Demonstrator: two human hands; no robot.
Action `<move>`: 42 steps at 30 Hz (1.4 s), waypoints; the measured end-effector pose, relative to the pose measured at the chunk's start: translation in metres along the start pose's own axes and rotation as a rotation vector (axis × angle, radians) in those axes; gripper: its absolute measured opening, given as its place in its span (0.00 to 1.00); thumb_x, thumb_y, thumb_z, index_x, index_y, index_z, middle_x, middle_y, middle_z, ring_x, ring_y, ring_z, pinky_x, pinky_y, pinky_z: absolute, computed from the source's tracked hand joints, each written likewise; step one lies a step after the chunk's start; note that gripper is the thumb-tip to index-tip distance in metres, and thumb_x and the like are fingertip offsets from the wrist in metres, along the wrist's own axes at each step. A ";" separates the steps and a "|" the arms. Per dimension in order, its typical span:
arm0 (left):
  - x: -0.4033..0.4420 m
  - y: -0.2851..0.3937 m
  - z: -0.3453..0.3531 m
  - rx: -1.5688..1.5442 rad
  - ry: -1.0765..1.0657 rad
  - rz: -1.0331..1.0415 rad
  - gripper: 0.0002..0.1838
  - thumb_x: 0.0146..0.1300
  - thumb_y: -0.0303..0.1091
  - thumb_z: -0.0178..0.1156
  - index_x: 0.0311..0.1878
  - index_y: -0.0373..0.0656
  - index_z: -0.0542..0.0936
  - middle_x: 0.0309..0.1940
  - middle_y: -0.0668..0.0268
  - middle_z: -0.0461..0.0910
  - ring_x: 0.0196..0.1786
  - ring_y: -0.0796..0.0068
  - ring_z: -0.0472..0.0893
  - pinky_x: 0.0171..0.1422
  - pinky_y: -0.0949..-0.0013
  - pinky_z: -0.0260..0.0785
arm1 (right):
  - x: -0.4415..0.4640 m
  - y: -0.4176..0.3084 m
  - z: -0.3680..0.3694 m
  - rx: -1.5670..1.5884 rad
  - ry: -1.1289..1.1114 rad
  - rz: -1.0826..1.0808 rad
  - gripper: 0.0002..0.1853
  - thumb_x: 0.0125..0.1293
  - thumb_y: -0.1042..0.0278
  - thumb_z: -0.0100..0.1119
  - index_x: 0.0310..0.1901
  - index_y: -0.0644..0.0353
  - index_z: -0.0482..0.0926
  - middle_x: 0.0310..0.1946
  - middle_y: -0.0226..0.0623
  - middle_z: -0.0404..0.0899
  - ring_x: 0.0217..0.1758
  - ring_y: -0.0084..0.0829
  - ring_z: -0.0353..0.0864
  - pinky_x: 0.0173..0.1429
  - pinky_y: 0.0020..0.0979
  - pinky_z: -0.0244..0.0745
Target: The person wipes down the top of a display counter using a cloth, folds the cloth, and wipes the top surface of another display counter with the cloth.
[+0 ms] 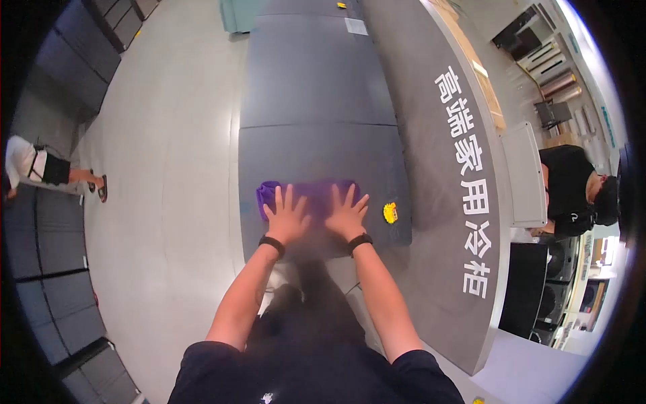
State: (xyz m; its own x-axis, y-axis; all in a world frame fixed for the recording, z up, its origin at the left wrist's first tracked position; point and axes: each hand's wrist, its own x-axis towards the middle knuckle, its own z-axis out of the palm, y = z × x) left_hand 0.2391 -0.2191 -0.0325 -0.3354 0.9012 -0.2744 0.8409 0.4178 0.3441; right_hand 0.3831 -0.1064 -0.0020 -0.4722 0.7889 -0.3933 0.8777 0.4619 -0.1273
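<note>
A purple cloth (268, 193) lies across the near part of a dark grey flat surface (313, 151). My left hand (288, 217) is spread over the cloth's left part, fingers apart and pointing forward. On the right part of the cloth is my right hand (346, 214), its fingers also spread. Both palms face down, and neither hand grips the cloth. Each wrist wears a dark band. To the right of my right hand sits a small yellow object (390, 213) on the grey surface. The cloth's middle, between the hands, looks blurred.
Along the right runs a grey counter panel (431, 202) with large white characters. Beyond it a person in black (572, 188) is near a white panel (523, 175). Another person (40, 165) stands at the far left, beside dark cabinets (60, 236). A paper sheet (356, 26) lies far ahead.
</note>
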 end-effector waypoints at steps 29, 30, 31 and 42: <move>0.191 0.052 -0.041 0.096 -0.062 0.063 0.34 0.71 0.55 0.49 0.76 0.56 0.60 0.82 0.58 0.36 0.83 0.47 0.32 0.72 0.20 0.40 | 0.147 0.065 -0.043 0.159 0.204 0.105 0.50 0.55 0.52 0.60 0.80 0.37 0.47 0.81 0.49 0.42 0.83 0.61 0.32 0.77 0.69 0.34; 0.177 0.049 -0.035 0.126 -0.059 0.056 0.35 0.70 0.56 0.51 0.77 0.58 0.59 0.83 0.59 0.35 0.83 0.47 0.31 0.72 0.20 0.40 | 0.133 0.064 -0.041 0.167 0.189 0.096 0.50 0.55 0.53 0.60 0.80 0.38 0.47 0.80 0.50 0.42 0.83 0.61 0.32 0.78 0.69 0.34; 0.162 0.047 -0.031 0.116 -0.051 0.055 0.34 0.70 0.55 0.51 0.77 0.58 0.59 0.83 0.59 0.35 0.83 0.47 0.32 0.72 0.20 0.41 | 0.121 0.061 -0.041 0.175 0.178 0.084 0.50 0.55 0.53 0.59 0.80 0.39 0.47 0.80 0.51 0.43 0.83 0.60 0.33 0.78 0.68 0.34; -0.026 0.000 0.008 0.004 -0.022 0.127 0.35 0.66 0.54 0.56 0.75 0.58 0.63 0.82 0.58 0.38 0.83 0.47 0.35 0.72 0.20 0.41 | -0.022 0.033 0.030 0.144 0.101 -0.004 0.49 0.57 0.55 0.59 0.80 0.39 0.47 0.81 0.53 0.38 0.83 0.59 0.29 0.79 0.65 0.31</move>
State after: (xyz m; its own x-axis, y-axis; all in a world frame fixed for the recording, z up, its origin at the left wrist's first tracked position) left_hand 0.2511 -0.2432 -0.0327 -0.2169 0.9440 -0.2485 0.8778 0.3000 0.3736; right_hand 0.4247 -0.1210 -0.0243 -0.4751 0.8273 -0.2998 0.8750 0.4078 -0.2610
